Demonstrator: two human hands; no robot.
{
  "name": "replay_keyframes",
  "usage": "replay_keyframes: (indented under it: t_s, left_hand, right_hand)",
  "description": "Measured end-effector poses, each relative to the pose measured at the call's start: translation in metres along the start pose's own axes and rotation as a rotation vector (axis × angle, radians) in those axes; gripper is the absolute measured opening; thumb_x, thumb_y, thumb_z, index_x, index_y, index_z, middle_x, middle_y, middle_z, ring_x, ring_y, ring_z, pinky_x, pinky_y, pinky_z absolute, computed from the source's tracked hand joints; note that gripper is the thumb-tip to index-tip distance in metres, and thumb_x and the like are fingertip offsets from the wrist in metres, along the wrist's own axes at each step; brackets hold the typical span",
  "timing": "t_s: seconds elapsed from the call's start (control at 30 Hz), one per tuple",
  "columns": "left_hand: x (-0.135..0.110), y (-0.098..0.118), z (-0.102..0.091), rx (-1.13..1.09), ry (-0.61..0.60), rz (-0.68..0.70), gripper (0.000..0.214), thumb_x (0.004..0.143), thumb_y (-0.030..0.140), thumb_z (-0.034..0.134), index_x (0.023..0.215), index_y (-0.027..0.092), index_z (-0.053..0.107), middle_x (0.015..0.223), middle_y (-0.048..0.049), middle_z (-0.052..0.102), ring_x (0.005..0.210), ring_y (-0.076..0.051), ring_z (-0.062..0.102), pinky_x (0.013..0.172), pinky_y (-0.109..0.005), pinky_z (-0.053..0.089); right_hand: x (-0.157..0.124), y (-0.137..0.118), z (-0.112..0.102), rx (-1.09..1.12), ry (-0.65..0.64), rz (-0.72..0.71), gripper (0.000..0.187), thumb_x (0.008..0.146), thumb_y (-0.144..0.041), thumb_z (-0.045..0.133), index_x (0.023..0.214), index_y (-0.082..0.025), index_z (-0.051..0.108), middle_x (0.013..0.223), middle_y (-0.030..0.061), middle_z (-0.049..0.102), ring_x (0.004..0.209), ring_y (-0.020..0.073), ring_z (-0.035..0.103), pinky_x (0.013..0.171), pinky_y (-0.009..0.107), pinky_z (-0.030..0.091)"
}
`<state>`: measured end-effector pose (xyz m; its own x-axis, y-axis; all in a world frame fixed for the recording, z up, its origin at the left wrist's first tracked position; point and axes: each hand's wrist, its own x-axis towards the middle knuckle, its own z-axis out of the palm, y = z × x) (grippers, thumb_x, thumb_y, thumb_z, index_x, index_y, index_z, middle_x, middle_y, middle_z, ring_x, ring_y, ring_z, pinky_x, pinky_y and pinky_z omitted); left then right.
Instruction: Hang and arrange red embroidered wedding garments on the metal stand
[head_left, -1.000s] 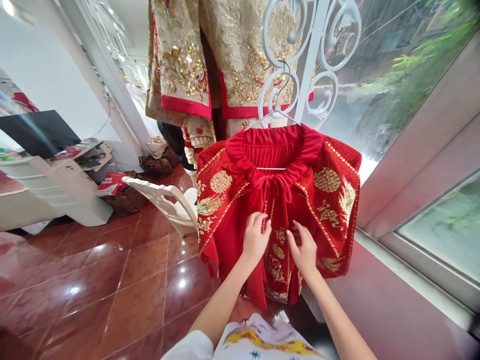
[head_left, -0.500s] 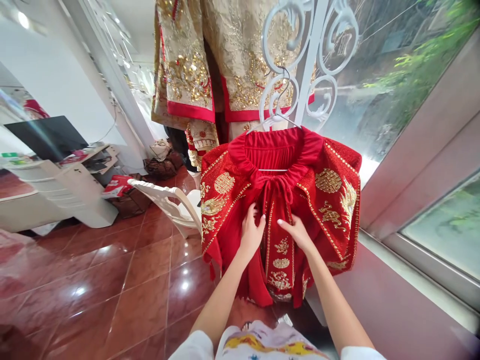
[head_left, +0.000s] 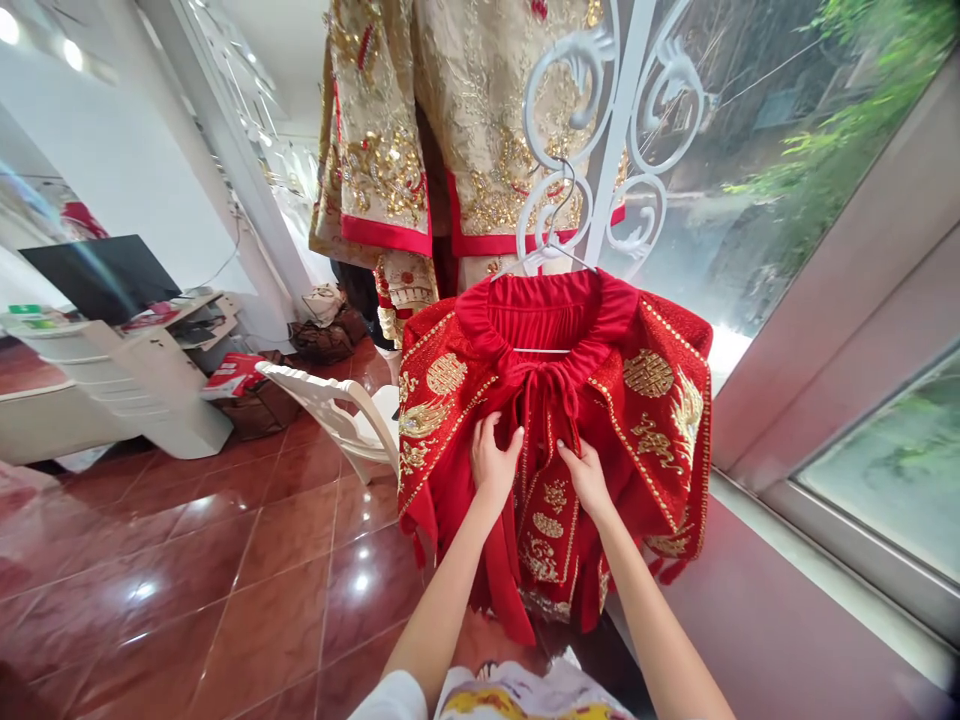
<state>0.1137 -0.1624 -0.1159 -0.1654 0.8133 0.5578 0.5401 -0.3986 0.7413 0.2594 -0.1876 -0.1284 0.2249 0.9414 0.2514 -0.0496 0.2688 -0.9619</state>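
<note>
A red jacket-like garment (head_left: 667,480) with gold embroidery, beaded trim and a gathered collar hangs on a thin hanger (head_left: 564,256). A red tie is knotted in a bow (head_left: 551,378) below the collar. My left hand (head_left: 495,462) rests against the garment's front, left of the embroidered centre panel (head_left: 548,525), thumb and fingers apart. On the panel's other side, my right hand (head_left: 587,475) has its thumb and fingers closed on red cloth near the panel's edge, below the bow. Some of its fingertips are hidden in the folds.
A white scrollwork stand (head_left: 609,130) holds the hanger. Behind hangs a cream and gold costume (head_left: 510,120) with red hems. To the left are a white chair (head_left: 330,410), bags (head_left: 326,335) and a desk with a monitor (head_left: 105,280). A window (head_left: 885,430) lies to the right.
The centre panel now slants and looks creased near the top. My right hand has shifted and closed on the cloth; my left hand has moved slightly left. The view has shifted a little.
</note>
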Motion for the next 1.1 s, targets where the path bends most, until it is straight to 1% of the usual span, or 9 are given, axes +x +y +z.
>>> replay_keyframes:
  t_s: [0.13, 0.27, 0.37, 0.43, 0.5, 0.63, 0.77, 0.9, 1.1]
  left_hand:
    - [0.0, 0.0, 0.005, -0.087, 0.009, 0.009, 0.039, 0.079, 0.032, 0.059, 0.114, 0.018, 0.047, 0.112, -0.0115, 0.054, 0.106, -0.023, 0.054, 0.09, -0.039, 0.045]
    - [0.004, -0.004, 0.014, -0.258, -0.039, -0.102, 0.039, 0.08, 0.026, 0.056, 0.116, 0.019, 0.044, 0.115, -0.0116, 0.054, 0.093, -0.019, 0.057, 0.079, -0.033, 0.048]
    - [0.006, -0.009, 0.018, -0.433, -0.205, -0.279, 0.018, 0.08, 0.031, 0.056, 0.092, 0.017, 0.055, 0.088, -0.0062, 0.061, 0.077, -0.016, 0.058, 0.073, -0.03, 0.047]
    - [0.004, -0.015, 0.013, -0.479, -0.27, -0.356, 0.021, 0.08, 0.037, 0.055, 0.073, 0.017, 0.053, 0.069, -0.002, 0.058, 0.069, -0.015, 0.057, 0.07, -0.029, 0.047]
    - [0.001, -0.025, 0.001, -0.552, -0.297, -0.432, 0.027, 0.079, 0.043, 0.055, 0.074, 0.017, 0.054, 0.065, -0.0004, 0.057, 0.065, -0.015, 0.058, 0.068, -0.029, 0.048]
    - [-0.008, -0.048, -0.033, -0.809, -0.386, -0.674, 0.042, 0.068, 0.05, 0.067, 0.093, 0.017, 0.058, 0.074, -0.0014, 0.065, 0.076, -0.017, 0.063, 0.076, -0.032, 0.05]
    - [-0.017, -0.057, -0.05, -0.706, -0.505, -0.603, 0.046, 0.06, 0.044, 0.075, 0.096, 0.017, 0.062, 0.093, -0.006, 0.068, 0.095, -0.02, 0.062, 0.089, -0.035, 0.047]
    - [-0.029, -0.059, -0.055, -0.792, -0.55, -0.667, 0.055, 0.055, 0.05, 0.076, 0.097, 0.017, 0.062, 0.098, -0.0082, 0.069, 0.095, -0.024, 0.064, 0.087, -0.038, 0.05]
    - [-0.079, -0.093, -0.04, -0.773, -0.88, -0.919, 0.057, 0.054, 0.037, 0.081, 0.103, 0.015, 0.062, 0.098, -0.01, 0.071, 0.092, -0.026, 0.066, 0.088, -0.042, 0.05]
  right_hand:
    - [-0.005, -0.003, -0.001, -0.019, -0.05, 0.011, 0.036, 0.074, -0.046, 0.062, 0.087, -0.014, 0.066, 0.084, 0.0054, 0.068, 0.076, 0.0176, 0.058, 0.076, 0.031, 0.046]
    - [-0.007, -0.007, -0.002, -0.012, -0.116, 0.078, 0.037, 0.069, -0.044, 0.068, 0.09, -0.014, 0.064, 0.086, 0.0058, 0.068, 0.075, 0.0179, 0.06, 0.072, 0.031, 0.048]
    - [-0.007, -0.007, -0.007, -0.028, -0.162, 0.162, 0.042, 0.062, -0.043, 0.073, 0.092, -0.014, 0.064, 0.09, 0.0064, 0.068, 0.077, 0.0194, 0.062, 0.073, 0.033, 0.049]
    - [-0.009, -0.006, -0.015, -0.016, -0.17, 0.228, 0.042, 0.063, -0.045, 0.073, 0.09, -0.014, 0.065, 0.089, 0.007, 0.069, 0.076, 0.0202, 0.063, 0.073, 0.035, 0.05]
    - [-0.014, -0.005, -0.028, 0.045, -0.223, 0.302, 0.042, 0.063, -0.047, 0.072, 0.089, -0.014, 0.066, 0.087, 0.0079, 0.07, 0.075, 0.0214, 0.064, 0.074, 0.036, 0.05]
    - [-0.026, -0.002, -0.054, 0.175, -0.299, 0.348, 0.043, 0.062, -0.046, 0.073, 0.093, -0.018, 0.067, 0.093, 0.0079, 0.07, 0.082, 0.0243, 0.065, 0.081, 0.039, 0.049]
    - [-0.036, 0.007, -0.061, 0.066, -0.395, 0.362, 0.033, 0.066, -0.039, 0.072, 0.091, -0.018, 0.068, 0.094, 0.0072, 0.07, 0.085, 0.0226, 0.065, 0.086, 0.039, 0.048]
    - [-0.054, 0.026, -0.06, 0.189, -0.428, 0.466, 0.038, 0.06, -0.044, 0.075, 0.084, -0.015, 0.068, 0.086, 0.0084, 0.071, 0.076, 0.0224, 0.066, 0.078, 0.04, 0.05]
    - [-0.082, 0.058, -0.041, 0.127, -0.329, 0.513, 0.045, 0.062, -0.04, 0.075, 0.098, -0.015, 0.066, 0.099, 0.0104, 0.069, 0.092, 0.0267, 0.064, 0.087, 0.044, 0.047]
